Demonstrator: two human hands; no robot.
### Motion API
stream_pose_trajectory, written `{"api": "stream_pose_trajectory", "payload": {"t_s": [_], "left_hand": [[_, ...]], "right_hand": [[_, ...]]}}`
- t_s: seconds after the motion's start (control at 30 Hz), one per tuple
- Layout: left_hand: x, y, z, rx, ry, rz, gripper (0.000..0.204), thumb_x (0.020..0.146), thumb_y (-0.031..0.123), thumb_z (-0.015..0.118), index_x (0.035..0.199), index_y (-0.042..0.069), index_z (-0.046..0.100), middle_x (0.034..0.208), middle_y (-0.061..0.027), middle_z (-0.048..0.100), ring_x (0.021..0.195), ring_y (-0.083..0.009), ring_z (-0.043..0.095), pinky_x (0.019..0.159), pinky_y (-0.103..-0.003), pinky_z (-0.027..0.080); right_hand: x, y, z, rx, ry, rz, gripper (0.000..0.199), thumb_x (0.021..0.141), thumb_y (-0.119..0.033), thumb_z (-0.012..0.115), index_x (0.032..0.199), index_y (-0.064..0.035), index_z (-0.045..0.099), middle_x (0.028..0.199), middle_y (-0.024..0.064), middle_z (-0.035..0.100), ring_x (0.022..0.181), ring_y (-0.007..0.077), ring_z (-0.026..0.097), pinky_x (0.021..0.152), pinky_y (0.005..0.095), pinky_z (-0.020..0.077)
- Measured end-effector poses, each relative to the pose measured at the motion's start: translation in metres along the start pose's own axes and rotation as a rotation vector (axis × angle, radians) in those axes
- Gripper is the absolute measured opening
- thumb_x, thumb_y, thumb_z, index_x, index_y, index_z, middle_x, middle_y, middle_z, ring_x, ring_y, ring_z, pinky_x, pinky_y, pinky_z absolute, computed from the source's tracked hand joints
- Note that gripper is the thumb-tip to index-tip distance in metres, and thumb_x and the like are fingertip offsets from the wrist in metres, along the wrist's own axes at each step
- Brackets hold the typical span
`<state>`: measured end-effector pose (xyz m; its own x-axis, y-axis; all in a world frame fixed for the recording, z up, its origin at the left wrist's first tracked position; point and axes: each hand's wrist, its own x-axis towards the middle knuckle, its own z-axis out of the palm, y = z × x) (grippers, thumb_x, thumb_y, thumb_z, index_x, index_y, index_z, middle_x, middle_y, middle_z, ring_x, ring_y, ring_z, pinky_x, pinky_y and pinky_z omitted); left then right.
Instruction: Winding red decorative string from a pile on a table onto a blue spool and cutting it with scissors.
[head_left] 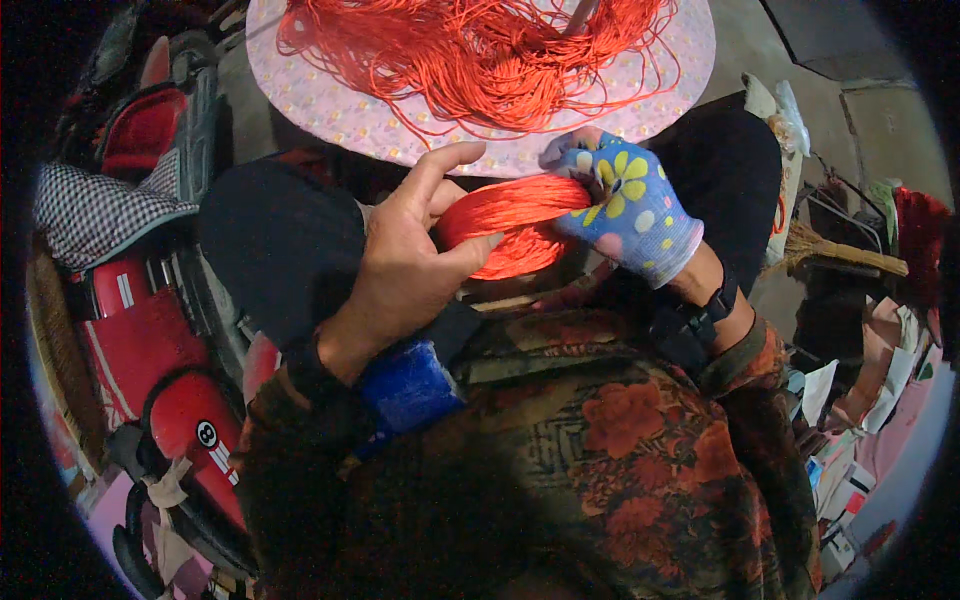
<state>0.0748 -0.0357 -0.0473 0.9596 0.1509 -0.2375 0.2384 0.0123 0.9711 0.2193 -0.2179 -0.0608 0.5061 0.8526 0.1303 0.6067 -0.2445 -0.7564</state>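
1. Nearest, the person's patterned jacket point(640, 430) fills the lower middle, its lower part dark and cut off by the picture's rim. A blue object point(410, 385) sits beside the left forearm; its kind is hard to make out.
2. Over the lap, the coil of red-orange cord point(515, 215) hangs between both hands, well apart from the red ride-on toy point(195, 430) at left and the broom point(840, 250) at right. Dark trouser legs point(265, 240) border the working room on both sides.
3. The bare left hand point(400, 235) grasps the coil's left end, thumb across the near strands, forefinger raised and bent toward the right, off the cord. Its other fingers are mostly hidden behind the hand and coil.
4. The right hand point(630, 210), in a blue flowered glove, grips the coil's right end with fingers curled and knuckles turned up; a dark band point(715, 300) circles the wrist. Its fingertips are partly hidden, and the cord under them cannot be seen.
5. Just beyond the hands runs the curved near edge of a round table point(345, 140) with a pink flowered cover. Whether the coil touches that edge is unclear.
6. Farthest, a heap of loose cord point(480, 70) spreads over the table's far middle, a few strands straying near the edge; its far end is cut off.
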Motion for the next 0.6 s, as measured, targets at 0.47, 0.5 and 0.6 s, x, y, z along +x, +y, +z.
{"api": "stream_pose_trajectory", "payload": {"t_s": [0.47, 0.5, 0.6], "left_hand": [[0.006, 0.014, 0.005, 0.441, 0.005, 0.255, 0.105, 0.053, 0.019, 0.082, 0.144, 0.002, 0.032, 0.139, -0.0156, 0.045, 0.128, -0.0272, 0.046, 0.109, -0.036, 0.034], [0.009, 0.012, 0.009, 0.455, 0.031, 0.321, 0.104, 0.053, 0.018, 0.084, 0.143, 0.001, 0.034, 0.138, -0.0167, 0.046, 0.127, -0.028, 0.047, 0.108, -0.037, 0.036], [0.012, 0.016, 0.009, 0.517, 0.122, 0.372, 0.105, 0.053, 0.016, 0.086, 0.143, 0.001, 0.034, 0.136, -0.0175, 0.047, 0.125, -0.0262, 0.048, 0.105, -0.036, 0.039]], "right_hand": [[0.033, -0.035, 0.003, -0.435, -0.247, -0.156, 0.024, 0.07, -0.02, 0.07, 0.09, -0.0069, 0.07, 0.089, 0.0162, 0.069, 0.078, 0.0325, 0.068, 0.066, 0.0442, 0.0544], [0.04, -0.046, 0.009, -0.464, -0.282, -0.116, 0.025, 0.068, -0.02, 0.071, 0.09, -0.0068, 0.07, 0.089, 0.0164, 0.069, 0.08, 0.0329, 0.068, 0.065, 0.0436, 0.0546], [0.055, -0.055, 0.019, -0.29, -0.301, -0.094, 0.023, 0.067, -0.025, 0.07, 0.079, -0.0059, 0.072, 0.078, 0.0182, 0.069, 0.073, 0.0348, 0.068, 0.065, 0.0415, 0.054]]}}
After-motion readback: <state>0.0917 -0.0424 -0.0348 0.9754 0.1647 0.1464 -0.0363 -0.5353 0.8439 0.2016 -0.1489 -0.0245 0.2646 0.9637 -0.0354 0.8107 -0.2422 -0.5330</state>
